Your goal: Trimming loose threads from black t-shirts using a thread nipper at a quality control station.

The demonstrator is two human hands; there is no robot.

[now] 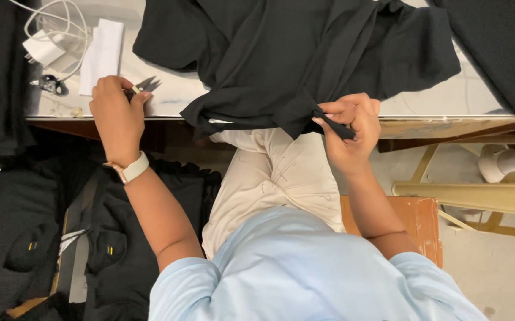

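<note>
One view only, head camera, so no second view shares anything with it. You look almost straight down over your own chest and lap. Table edge (269, 117) crosses upper frame; far side of table sits at top. Left hand (115, 110) and right hand (349, 128) appear at mid-height, close range. Floor and plastic chair (477, 193) fill lower right; dark garment pile (43, 238) fills lower left.

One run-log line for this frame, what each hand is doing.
left hand: gripping small snips on table | right hand: pinching edge of black garment | charger and folded paper beside left hand
</note>
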